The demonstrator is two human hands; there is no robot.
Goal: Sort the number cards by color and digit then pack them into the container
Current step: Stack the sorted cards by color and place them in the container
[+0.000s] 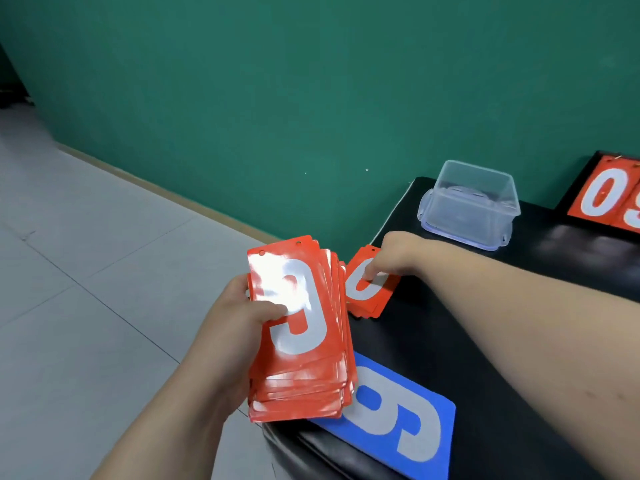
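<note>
Background: a green wall [277, 98] is meeting a grey tiled floor [86, 254]; a black padded surface [502, 323] is filling the right half of the view.

Left hand [239, 317]: you are holding a thick stack of red rectangular number cards [301, 341] out past the surface's left edge, over the floor. Your thumb is lying across the top card, which is showing a white 9, and your fingers are wrapping the stack from below. The cards are fanning slightly.

Right hand [398, 254]: you are reaching across to a red card with a white 0 [367, 292], which is lying on the surface near its left edge on what looks like a small pile. Your fingertips are resting on its face. Whether your thumb is gripping an edge, you cannot tell from this view.

A blue card with a white 9 [398, 410] is lying flat near the front corner, partly under the held stack. The clear plastic container [467, 202] is sitting at the back of the surface, well apart from both hands. A black-framed flip scoreboard with red digits [609, 199] is standing at the far right.
</note>
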